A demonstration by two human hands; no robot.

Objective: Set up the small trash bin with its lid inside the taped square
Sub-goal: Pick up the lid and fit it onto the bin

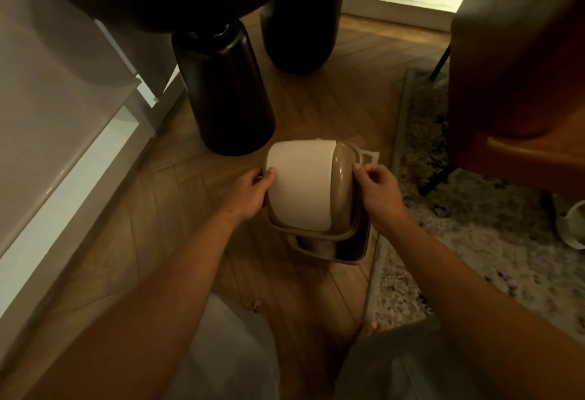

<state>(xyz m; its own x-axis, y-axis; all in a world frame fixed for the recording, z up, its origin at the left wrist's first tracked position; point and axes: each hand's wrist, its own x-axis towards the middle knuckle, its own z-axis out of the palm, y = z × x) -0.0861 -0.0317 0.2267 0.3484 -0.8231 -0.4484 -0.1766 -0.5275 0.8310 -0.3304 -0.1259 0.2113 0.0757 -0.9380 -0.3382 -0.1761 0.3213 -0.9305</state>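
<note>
A swing lid (304, 184) with a cream flap and a tan frame hovers tilted over the small tan trash bin (332, 249), whose open rim shows below its near edge. My left hand (253, 192) grips the lid's left side, thumb on the cream flap. My right hand (378, 190) pinches the tan frame on the lid's right side. A corner of white tape (370, 155) shows on the wooden floor just beyond the lid; the remainder of the taped square is hidden under lid and bin.
A black table leg (228, 95) stands just behind the lid, a second leg (297, 16) farther back. A patterned rug (474, 241) lies right of the bin, a brown chair (519, 76) above it. A white cabinet (57, 133) runs along the left.
</note>
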